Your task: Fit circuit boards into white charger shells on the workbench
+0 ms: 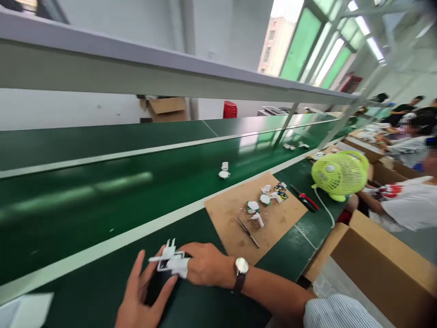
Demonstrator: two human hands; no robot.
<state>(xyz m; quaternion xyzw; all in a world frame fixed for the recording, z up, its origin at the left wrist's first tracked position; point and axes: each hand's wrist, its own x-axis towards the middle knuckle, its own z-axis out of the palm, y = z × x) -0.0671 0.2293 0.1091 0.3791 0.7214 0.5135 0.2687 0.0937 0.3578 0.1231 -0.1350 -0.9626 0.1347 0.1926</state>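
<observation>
Near the front of the green bench, my right hand (206,264) is closed on a white plastic plug casing (169,255) with two prongs pointing up. White wrapping covers some of its fingertips, and a watch is on that wrist. Close on the left, my left hand (141,291) has thumb and fingers spread around the near side of the casing. Its fingertips come right up to the part, though whether they touch is unclear. The casing is slightly blurred, and a dark opening shows in its frame.
A brown board (235,205) on the right carries small white-and-green assemblies (253,207) and tweezers (248,232). Beyond lie red-handled pliers (305,199) and a green fan (339,173). An open carton (372,259) stands at lower right, near seated people. White pieces (224,172) sit on the belt.
</observation>
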